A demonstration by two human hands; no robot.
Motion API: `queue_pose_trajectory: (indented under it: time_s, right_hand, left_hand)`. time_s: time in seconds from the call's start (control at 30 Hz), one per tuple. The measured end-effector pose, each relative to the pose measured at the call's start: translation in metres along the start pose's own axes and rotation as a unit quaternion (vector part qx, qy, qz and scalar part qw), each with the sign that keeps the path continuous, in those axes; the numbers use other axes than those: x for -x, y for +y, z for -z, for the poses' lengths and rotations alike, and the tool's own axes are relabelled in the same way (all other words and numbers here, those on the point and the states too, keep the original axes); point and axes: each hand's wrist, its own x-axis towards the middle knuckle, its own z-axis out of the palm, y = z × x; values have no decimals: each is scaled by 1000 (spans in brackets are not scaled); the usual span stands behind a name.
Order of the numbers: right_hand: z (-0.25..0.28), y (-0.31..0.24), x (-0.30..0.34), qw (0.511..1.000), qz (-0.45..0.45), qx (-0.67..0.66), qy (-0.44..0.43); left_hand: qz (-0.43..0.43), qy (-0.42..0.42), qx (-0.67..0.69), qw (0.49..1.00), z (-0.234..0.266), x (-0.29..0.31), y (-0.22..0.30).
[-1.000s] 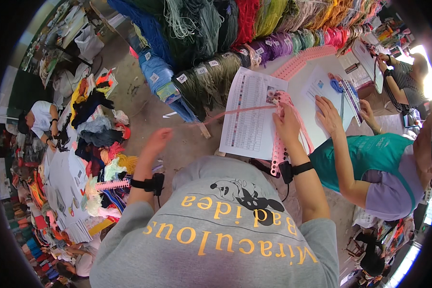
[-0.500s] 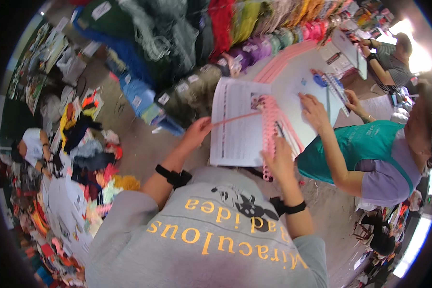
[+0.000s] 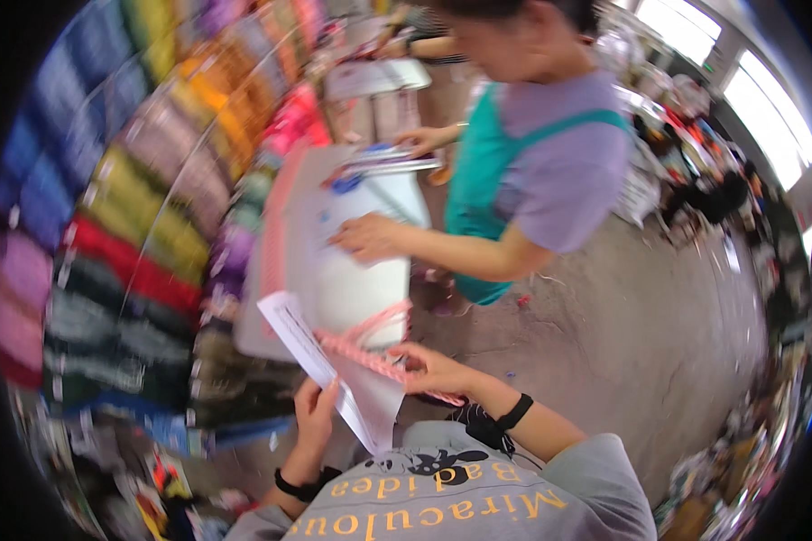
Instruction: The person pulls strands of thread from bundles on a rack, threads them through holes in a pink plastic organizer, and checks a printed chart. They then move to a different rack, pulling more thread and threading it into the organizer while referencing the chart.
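My left hand (image 3: 314,410) grips the lower edge of a white printed sheet of paper (image 3: 296,335), which stands tilted in front of my chest. Fingers of my right hand (image 3: 433,368) pinch a long pink woven strip (image 3: 368,359) that lies across the sheet and loops up toward the white table (image 3: 356,293). Both wrists wear black bands. My grey shirt with yellow lettering fills the bottom of the view.
A person in a teal apron and lilac top (image 3: 550,171) stands across the table, one hand (image 3: 370,236) flat on it, the other on blue items (image 3: 370,158). Shelves of coloured yarn (image 3: 135,207) curve along the left. Concrete floor (image 3: 622,334) lies right.
The view has swung right and closer. My left hand came from beside my body to the sheet and now grips it; the sheet is raised and tilted. My right hand keeps the pink strip.
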Motion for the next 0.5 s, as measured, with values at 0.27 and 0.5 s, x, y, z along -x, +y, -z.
queue_pose_trajectory:
  time_s: [0.27, 0.5]
  right_hand:
    - [131, 31, 229, 976, 41, -187, 107]
    - [263, 59, 416, 906, 70, -195, 369]
  left_hand:
    - [-92, -284, -92, 950, -249, -8, 2]
    - [-92, -363, -150, 915, -453, -13, -1]
